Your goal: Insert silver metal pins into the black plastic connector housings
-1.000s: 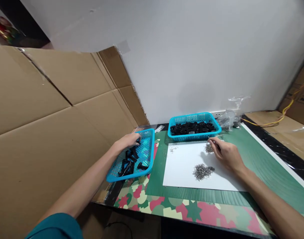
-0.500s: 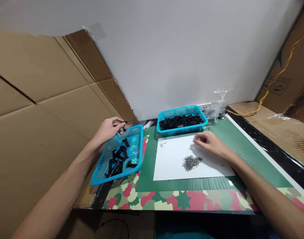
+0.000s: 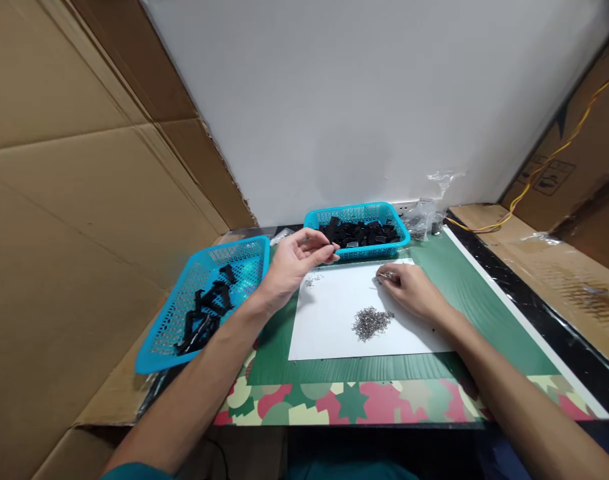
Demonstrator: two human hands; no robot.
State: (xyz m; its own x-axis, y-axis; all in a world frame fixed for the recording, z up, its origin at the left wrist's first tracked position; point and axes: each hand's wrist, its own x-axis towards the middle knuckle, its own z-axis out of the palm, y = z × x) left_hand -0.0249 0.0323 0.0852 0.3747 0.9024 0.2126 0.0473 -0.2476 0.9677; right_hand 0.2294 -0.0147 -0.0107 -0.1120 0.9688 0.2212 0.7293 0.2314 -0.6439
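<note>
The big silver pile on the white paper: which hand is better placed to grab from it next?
Probably the right hand: it's over the white paper, close to the silver pile. The left hand looks farther off, in front of the back basket.

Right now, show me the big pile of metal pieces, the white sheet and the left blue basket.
Pile of metal pieces (image 3: pixel 370 323), head view: middle of the heap.
White sheet (image 3: pixel 324 327), head view: bare part left of pile.
Left blue basket (image 3: pixel 149 362), head view: near rim corner.

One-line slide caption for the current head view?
Left hand in front of far blue basket of black parts; right hand over white paper beside tiny metal pieces.
</note>
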